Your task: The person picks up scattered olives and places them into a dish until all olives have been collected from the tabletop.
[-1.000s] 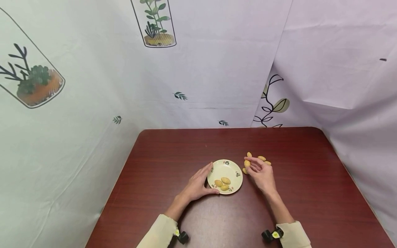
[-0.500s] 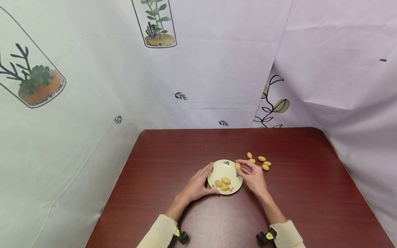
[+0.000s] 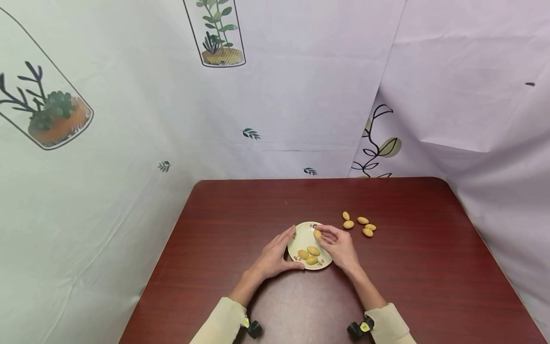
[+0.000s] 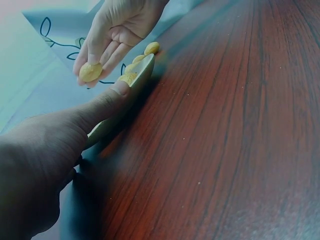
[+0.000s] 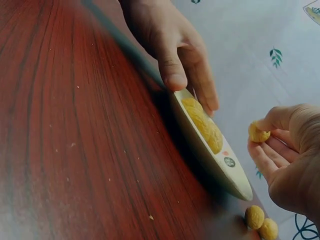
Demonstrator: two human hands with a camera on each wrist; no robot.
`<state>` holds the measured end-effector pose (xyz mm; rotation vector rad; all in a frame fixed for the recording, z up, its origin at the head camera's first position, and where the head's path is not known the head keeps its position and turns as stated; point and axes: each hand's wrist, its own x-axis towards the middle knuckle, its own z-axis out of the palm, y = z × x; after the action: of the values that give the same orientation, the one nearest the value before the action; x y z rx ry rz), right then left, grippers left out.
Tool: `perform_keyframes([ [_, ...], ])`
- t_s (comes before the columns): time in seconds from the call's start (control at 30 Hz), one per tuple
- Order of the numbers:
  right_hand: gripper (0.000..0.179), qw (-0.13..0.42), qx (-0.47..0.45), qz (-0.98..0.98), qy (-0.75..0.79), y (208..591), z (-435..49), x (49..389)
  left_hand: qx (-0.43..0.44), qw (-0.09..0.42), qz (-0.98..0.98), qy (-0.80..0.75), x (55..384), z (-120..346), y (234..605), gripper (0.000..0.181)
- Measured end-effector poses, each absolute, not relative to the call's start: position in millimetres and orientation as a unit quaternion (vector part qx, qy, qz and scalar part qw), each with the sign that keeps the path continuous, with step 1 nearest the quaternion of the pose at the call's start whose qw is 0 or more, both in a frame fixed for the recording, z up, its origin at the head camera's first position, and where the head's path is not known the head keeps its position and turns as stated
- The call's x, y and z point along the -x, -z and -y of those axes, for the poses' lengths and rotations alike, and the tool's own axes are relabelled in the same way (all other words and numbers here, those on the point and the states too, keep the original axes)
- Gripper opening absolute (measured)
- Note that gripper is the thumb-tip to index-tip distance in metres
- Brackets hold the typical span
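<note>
My right hand (image 3: 339, 249) pinches a small yellow oval potato-like piece (image 3: 317, 234) between thumb and fingertips. It holds the piece above the far right part of a cream plate (image 3: 304, 240) with small printed figures. In the right wrist view that piece (image 5: 257, 133) is clear of the plate's surface. My left hand (image 3: 271, 257) grips the plate's left side, thumb at the near rim and fingers along the far left edge. Three similar pieces (image 3: 312, 251) lie together in the near half of the plate. The right hand covers the plate's right rim.
Several more yellow pieces (image 3: 367, 232) lie on the red-brown wooden table (image 3: 412, 272), right of and beyond the plate. Printed white cloth (image 3: 275, 105) hangs behind the table and along both sides. Each wrist wears a small black camera (image 3: 354, 330).
My right hand has carried the pinched yellow piece leftward from among the loose pieces to above the plate. The left hand and plate have stayed in place.
</note>
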<state>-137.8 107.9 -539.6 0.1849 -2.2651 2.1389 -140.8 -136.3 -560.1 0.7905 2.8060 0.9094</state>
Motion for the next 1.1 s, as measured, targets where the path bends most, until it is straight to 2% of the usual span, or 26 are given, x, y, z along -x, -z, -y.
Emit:
perform_keyframes([
  [0.53,0.030,-0.047,-0.128,0.743,-0.656,547,-95,141,-0.263,0.031,-0.918,-0.294,142,136,562,0.118],
  [1.1,0.029,-0.054,-0.151,0.753,-0.638,556,-84,143,-0.263,0.035,-0.919,-0.291,141,137,562,0.118],
])
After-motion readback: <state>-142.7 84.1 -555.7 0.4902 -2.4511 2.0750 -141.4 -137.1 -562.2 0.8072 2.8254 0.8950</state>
